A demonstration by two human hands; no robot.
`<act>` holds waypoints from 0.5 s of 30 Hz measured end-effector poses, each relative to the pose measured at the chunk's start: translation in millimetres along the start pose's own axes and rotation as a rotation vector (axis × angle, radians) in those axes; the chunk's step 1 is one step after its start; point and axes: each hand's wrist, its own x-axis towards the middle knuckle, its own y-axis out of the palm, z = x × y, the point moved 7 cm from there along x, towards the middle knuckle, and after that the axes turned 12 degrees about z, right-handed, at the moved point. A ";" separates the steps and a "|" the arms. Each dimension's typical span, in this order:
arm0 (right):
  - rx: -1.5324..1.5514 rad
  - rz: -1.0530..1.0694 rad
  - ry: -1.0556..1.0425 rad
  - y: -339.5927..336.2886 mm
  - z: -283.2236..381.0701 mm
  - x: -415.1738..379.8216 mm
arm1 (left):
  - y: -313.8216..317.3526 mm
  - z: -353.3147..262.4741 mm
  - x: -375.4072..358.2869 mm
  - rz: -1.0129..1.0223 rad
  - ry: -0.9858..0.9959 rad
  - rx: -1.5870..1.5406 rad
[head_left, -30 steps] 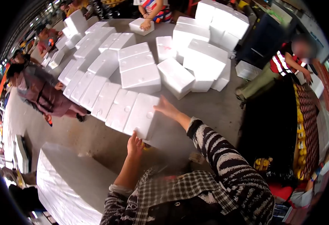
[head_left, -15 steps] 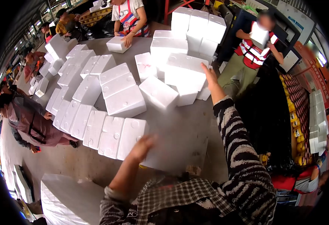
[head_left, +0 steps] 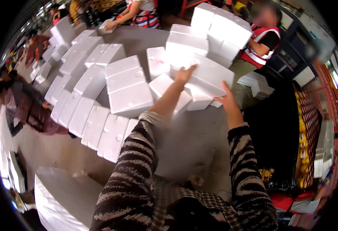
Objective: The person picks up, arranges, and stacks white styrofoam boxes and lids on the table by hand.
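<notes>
A long white foam box [head_left: 214,72] lies tilted across other foam boxes at the front of the stack. My left hand [head_left: 185,75] presses against its left part, fingertips on the top edge. At its right end, my right hand [head_left: 229,101] has the thumb and fingers spread around the lower corner. The box is held between both hands; part of each grip is hidden. Below my left forearm sits another foam box [head_left: 164,86], partly covered by the arm. A smaller box with a reddish mark [head_left: 156,61] stands left of the held one.
Rows of white foam boxes [head_left: 128,94] curve along the left of the grey table [head_left: 140,42]. A tall stack [head_left: 225,29] rises behind. A person in a reflective vest [head_left: 259,46] stands at the right, by black sheeting [head_left: 273,127]. Other people work at the far side and left.
My left hand has moved up from the table's near side to the foam box. My right hand has shifted down its right end. The box now sits turned, and the view has shifted.
</notes>
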 end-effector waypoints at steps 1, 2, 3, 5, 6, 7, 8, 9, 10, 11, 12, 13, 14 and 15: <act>-0.001 0.017 -0.040 -4.4 -6.6 -1.9 | 0.8 -3.7 -11.0 -0.010 0.013 0.071; 0.001 0.037 -0.082 -10.0 -13.4 -4.0 | 0.6 -6.0 -20.1 -0.011 0.055 0.117; 0.071 0.050 -0.126 -9.8 -19.9 -10.5 | 3.4 -9.3 -37.2 -0.002 0.124 0.038; 0.166 0.093 -0.193 -7.8 -25.1 -31.1 | 9.2 -2.7 -62.8 -0.036 0.305 0.083; 0.190 0.125 -0.218 -8.3 -24.6 -41.6 | 13.6 -4.7 -94.8 -0.022 0.357 0.037; 0.241 0.200 -0.248 -10.5 -25.2 -47.7 | 19.2 16.0 -100.5 -0.015 0.401 0.032; 0.293 0.269 -0.276 -12.8 -27.4 -56.8 | 20.4 15.4 -138.9 -0.100 0.355 0.198; 0.200 0.266 -0.295 -14.5 -25.1 -72.9 | 23.7 23.8 -170.2 -0.126 0.387 0.201; 0.105 0.259 -0.314 -16.8 -18.1 -92.3 | 29.8 27.0 -202.9 -0.079 0.317 0.243; 0.036 0.313 -0.262 -8.7 -10.8 -112.5 | 34.5 38.4 -232.5 -0.019 0.283 0.044; -0.031 0.368 -0.218 3.7 0.8 -130.5 | 39.2 49.9 -262.4 0.026 0.242 -0.155; -0.097 0.423 -0.177 13.9 8.5 -144.1 | 44.6 64.8 -278.0 0.116 0.258 -0.304; -0.168 0.477 -0.087 21.8 7.9 -152.8 | 53.8 72.8 -297.6 0.244 0.270 -0.549; -0.237 0.534 -0.002 30.3 4.8 -158.6 | 61.8 91.5 -316.1 0.265 0.173 -0.625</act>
